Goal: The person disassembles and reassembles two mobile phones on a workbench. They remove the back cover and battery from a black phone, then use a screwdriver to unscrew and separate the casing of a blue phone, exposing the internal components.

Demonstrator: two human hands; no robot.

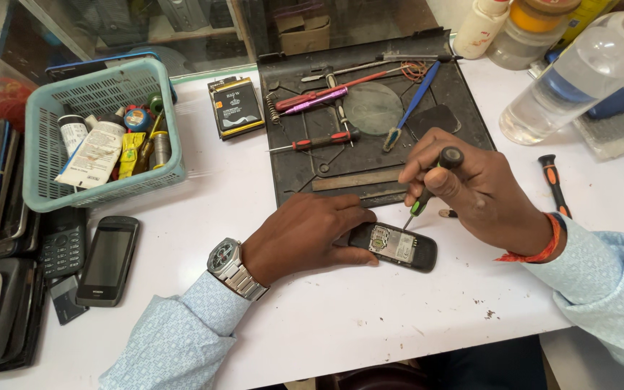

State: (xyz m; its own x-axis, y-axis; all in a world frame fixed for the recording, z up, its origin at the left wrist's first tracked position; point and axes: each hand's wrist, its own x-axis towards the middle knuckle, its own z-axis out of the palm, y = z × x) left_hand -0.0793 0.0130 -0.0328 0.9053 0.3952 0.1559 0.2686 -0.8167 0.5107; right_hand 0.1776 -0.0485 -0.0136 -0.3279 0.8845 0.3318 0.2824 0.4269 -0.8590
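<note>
White and scuffed, the tabletop [370, 318] carries a small dark phone [397, 246] lying open-backed near its front middle, its inner metal plate showing. The left hand [305, 235], with a steel wristwatch [227, 261] above it, presses down on the phone's left end, fingers curled over the casing and pinning it flat. The right hand [471, 186] is closed around a green-and-black screwdriver [427, 191], held tilted, with its tip down at the phone's upper edge. A red thread bracelet [543, 249] circles that wrist.

Behind the hands lies a black work mat [305, 166] strewn with tools: a red-handled screwdriver [319, 141], a blue spudger [412, 105] and a purple-handled driver [319, 99]. Left of the mat rests a phone battery [235, 106], and farther left stands a teal plastic basket [45, 166] filled with tubes and small bottles. A black touchscreen phone [107, 260] lies near the left edge beside stacked handsets. An orange-and-black screwdriver [554, 182] lies to the right, below a clear bottle [579, 76].
</note>
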